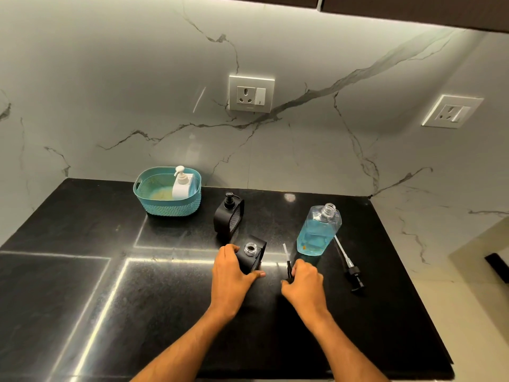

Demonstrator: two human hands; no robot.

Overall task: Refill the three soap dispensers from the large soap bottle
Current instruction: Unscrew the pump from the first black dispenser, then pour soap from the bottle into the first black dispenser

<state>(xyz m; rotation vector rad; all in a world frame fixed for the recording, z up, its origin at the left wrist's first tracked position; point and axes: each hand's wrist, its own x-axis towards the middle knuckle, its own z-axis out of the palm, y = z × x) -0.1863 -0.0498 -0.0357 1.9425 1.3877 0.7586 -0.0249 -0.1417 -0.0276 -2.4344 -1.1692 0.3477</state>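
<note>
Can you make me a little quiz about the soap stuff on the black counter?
1. True or false: the large soap bottle of blue soap has its cap on.
2. Where is the white dispenser? A) in the teal basket B) beside the wall socket C) in the left hand
3. Fill in: the left hand holds the open black dispenser, and the right hand holds its ____.

Key
1. False: its neck is open, and a pump lies beside it on the counter.
2. A
3. Pump: the black pump head with its tube is in that hand's grip.
</note>
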